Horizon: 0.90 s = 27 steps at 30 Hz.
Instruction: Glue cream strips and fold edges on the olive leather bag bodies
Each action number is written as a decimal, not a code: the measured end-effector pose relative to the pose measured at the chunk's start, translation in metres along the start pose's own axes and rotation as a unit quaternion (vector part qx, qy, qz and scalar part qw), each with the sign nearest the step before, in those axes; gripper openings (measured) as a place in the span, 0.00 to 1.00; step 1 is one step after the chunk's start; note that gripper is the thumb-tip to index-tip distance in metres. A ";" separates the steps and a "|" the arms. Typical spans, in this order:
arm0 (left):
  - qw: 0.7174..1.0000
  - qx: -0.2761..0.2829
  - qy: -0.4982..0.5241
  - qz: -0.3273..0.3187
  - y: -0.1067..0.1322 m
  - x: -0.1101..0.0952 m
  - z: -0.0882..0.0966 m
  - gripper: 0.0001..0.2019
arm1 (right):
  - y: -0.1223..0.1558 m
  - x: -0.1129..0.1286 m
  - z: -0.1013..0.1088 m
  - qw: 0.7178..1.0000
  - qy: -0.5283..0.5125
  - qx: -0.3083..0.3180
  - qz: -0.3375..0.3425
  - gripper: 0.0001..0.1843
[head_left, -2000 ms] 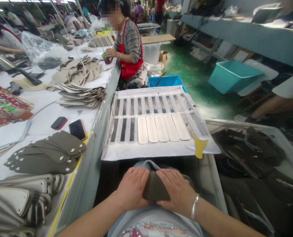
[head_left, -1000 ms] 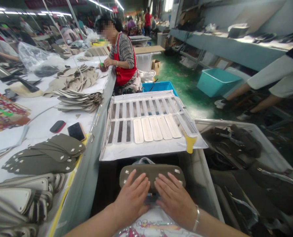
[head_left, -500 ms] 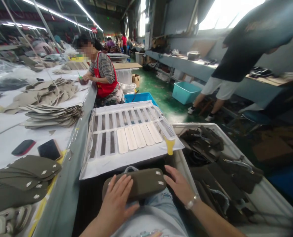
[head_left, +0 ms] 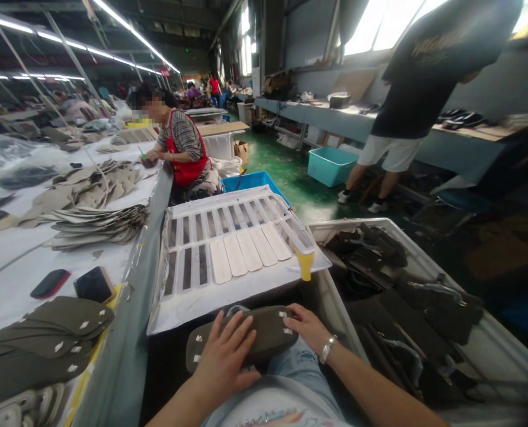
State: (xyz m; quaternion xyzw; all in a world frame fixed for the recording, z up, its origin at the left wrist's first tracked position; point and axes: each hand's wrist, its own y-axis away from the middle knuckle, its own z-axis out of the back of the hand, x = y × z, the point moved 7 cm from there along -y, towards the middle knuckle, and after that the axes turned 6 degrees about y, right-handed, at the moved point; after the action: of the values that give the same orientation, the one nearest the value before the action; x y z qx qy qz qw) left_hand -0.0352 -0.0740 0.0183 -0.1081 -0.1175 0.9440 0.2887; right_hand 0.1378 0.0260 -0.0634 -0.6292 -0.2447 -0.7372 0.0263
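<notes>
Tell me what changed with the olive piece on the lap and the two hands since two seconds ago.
The olive piece, then bunched under both palms, now lies opened out across the lap. The left hand stays flat on it; the right hand slid to its right end. Unchanged: the white slotted tray with its pale strips, the bin of dark pieces.
</notes>
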 end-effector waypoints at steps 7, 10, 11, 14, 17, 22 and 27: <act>0.988 -0.029 -0.131 0.075 0.077 0.038 0.037 0.21 | 0.010 0.000 -0.005 0.999 0.033 -0.037 0.007 0.16; 0.989 -0.021 -0.099 0.112 0.083 0.042 0.036 0.22 | 0.012 0.002 -0.006 0.997 0.066 -0.027 -0.004 0.20; 0.988 -0.014 -0.087 0.124 0.085 0.044 0.033 0.23 | 0.012 0.004 -0.007 0.997 0.073 -0.011 -0.009 0.21; 0.986 0.001 -0.037 0.164 0.092 0.053 0.022 0.25 | 0.009 0.011 -0.008 0.996 0.091 0.015 -0.014 0.21; 0.977 -0.019 0.037 0.208 0.101 0.066 0.015 0.24 | 0.005 0.017 -0.005 0.995 0.097 -0.006 -0.002 0.19; 0.964 -0.025 0.145 0.224 0.114 0.077 0.002 0.24 | 0.003 0.006 -0.010 1.000 -0.017 0.019 -0.008 0.18; 0.956 -0.015 0.183 0.230 0.124 0.082 -0.005 0.22 | 0.008 -0.010 -0.006 0.993 -0.098 0.052 -0.024 0.22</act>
State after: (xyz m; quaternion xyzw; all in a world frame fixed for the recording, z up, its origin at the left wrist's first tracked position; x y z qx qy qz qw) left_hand -0.1642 -0.1264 -0.0332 -0.3074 -0.0485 0.9471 0.0783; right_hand 0.1372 0.0136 -0.0703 -0.6903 -0.2995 -0.6583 0.0171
